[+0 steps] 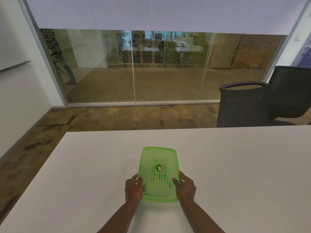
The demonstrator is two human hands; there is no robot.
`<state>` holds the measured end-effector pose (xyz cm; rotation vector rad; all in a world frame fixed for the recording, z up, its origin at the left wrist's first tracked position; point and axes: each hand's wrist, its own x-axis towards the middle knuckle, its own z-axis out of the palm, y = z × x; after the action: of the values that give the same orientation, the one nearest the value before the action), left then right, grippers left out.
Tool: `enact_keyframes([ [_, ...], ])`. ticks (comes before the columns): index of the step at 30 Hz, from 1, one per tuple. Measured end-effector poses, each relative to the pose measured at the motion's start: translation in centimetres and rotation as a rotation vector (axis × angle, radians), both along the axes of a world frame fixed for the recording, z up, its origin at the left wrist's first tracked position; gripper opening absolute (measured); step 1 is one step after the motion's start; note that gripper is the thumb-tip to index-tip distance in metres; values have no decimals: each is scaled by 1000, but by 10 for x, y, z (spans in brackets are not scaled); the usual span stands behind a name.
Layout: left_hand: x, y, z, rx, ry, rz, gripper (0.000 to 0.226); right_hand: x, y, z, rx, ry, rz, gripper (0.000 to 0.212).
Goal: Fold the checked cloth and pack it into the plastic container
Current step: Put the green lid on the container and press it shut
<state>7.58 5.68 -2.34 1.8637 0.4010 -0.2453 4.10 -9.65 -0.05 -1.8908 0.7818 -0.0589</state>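
near the front edge of the white table (235, 165), centred before the person, sits the green plastic container (159, 174), translucent, with its lid seemingly on and a label showing on top. through the green plastic a striped or checked pattern is faintly visible; judged to be the checked cloth (159, 175) lying inside, though the tint blurs it too much to confirm the fold. left hand (133, 189) grips the container's left near corner, thumb over the top edge and fingers down the side; right hand (185, 187) mirrors it on the right near corner. both hands are clamped on the container, not flat or free. holding it at the two near corners looks suited to pressing the lid down or steadying the box squarely on the table; cannot tell which. forearms come in from the near edge, roughly parallel and slightly converging, wrists straight, elbows out of view. container's far end points away from the person, its long axis running near to far; whether the base rests fully on the table or the near end is lifted slightly is unclear. judgement: task near its end, cloth packed. two dark chairs (252, 105) stand far right, beyond the table.
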Motion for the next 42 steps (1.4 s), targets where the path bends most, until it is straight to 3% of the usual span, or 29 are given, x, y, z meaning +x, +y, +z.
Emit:
enact_keyframes([
  [7,5,8,6,-130,47,-29,32,6,-7,0,59,29,-25,50],
  [14,4,15,14,-191,163,-110,34,7,-13,3,-63,129,59,55],
  [20,10,21,17,-183,196,-194,33,13,-29,3,180,167,-22,41],
  [23,12,38,19,-266,341,-330,24,12,-45,11,393,308,147,21],
  [25,13,50,20,-244,464,-477,17,9,-56,16,423,480,310,18],
  [29,24,57,24,-114,604,-644,17,17,-68,19,327,594,433,36],
  [32,43,43,28,-130,494,-384,36,35,-65,20,335,404,285,48],
  [34,58,28,30,-162,350,-173,35,52,-58,16,325,278,163,45],
  [36,70,14,29,-95,249,-104,36,69,-49,12,264,224,82,46],
  [42,88,-7,17,222,190,-175,49,92,-29,-1,-230,255,175,55],
])
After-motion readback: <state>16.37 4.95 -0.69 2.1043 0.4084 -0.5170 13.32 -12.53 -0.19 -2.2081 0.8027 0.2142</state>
